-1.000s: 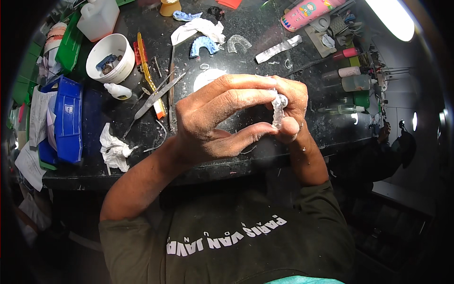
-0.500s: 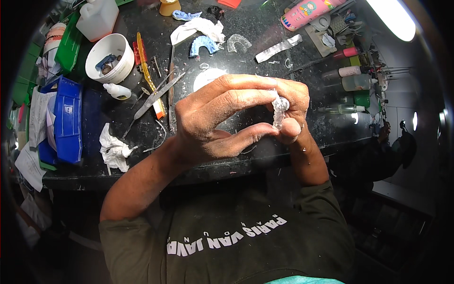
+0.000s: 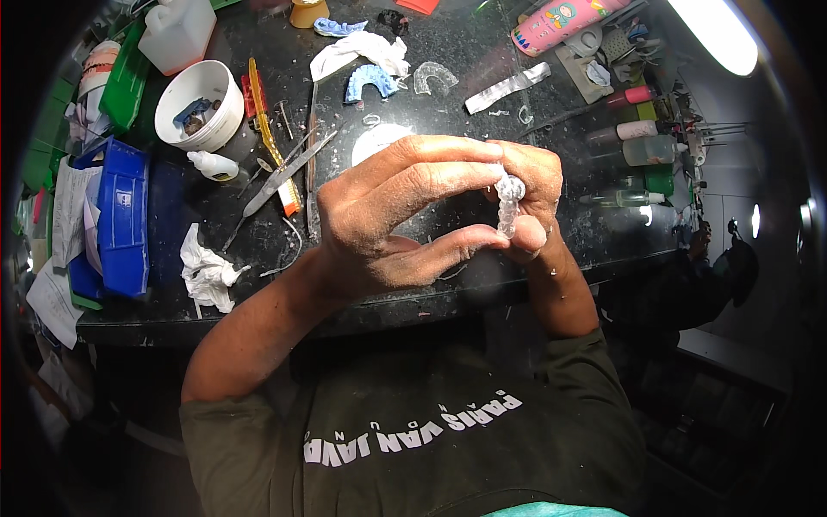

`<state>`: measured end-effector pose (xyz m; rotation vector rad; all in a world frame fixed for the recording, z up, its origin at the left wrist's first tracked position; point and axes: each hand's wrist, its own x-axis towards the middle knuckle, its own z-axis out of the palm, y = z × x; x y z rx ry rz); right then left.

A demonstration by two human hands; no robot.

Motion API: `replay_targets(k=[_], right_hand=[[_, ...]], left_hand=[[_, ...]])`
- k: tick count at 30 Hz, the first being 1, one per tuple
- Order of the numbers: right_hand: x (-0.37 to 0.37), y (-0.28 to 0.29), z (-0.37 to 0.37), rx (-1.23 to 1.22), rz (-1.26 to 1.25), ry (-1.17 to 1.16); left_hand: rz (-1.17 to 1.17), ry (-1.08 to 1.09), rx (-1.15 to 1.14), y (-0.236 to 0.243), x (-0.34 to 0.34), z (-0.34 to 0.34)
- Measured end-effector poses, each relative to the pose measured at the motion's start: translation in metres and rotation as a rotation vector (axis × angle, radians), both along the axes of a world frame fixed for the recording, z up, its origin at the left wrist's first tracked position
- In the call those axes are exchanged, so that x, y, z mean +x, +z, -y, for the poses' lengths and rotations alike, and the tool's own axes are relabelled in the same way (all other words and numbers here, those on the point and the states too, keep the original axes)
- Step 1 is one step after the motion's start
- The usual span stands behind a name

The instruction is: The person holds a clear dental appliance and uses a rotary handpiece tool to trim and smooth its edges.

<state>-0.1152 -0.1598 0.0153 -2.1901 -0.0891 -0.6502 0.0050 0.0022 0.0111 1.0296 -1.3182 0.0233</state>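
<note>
Fingers [image 3: 452, 178] at clr aligner [image 3: 509, 207] ends, gap betw.

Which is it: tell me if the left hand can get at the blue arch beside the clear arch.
Probably yes, but not while occupied: the left hand is holding the clear ridged piece with the right hand. The blue arch lies just beyond, and nothing tall seems to block it.

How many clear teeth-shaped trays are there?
2: one clear tray held between the left hand and right hand; another tray on the table, right of the curved blue mould. Others may be hidden.
</note>
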Motion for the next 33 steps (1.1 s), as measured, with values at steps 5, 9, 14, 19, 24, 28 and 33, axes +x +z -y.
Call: replay_targets(k=[5,9,14,19,24,28,33], right_hand=[[0.0007,0.0015,-0.0015,0.014,0.004,0.005],[0.0009,0.0012,-0.0019,0.024,0.002,-0.002],[-0.0003,-0.0017,-0.0008,0.036,0.024,0.007],[0.0020,-0.0008,-0.0019,0.024,0.057,0.019],[0.0019,0.0000,-0.0016,0.044,0.061,0.052],[0.0027,-0.0002,-0.0033,0.052,0.076,0.043],[0.0016,-0.0057,-0.0046,0.050,0.140,-0.009]], left_hand=[[0.003,0.003,-0.008,-0.0008,0.0002,0.0007],[-0.003,0.001,-0.018,-0.0025,0.0003,0.0013],[-0.013,-0.002,-0.013,-0.0012,-0.0005,0.0010],[-0.008,0.007,0.002,0.0009,-0.0002,-0.0001],[0.002,0.014,-0.008,0.0015,0.0002,0.0005],[0.005,0.017,-0.008,0.0009,0.0010,0.0003],[-0.018,0.023,-0.010,0.0006,0.0010,0.0009]])
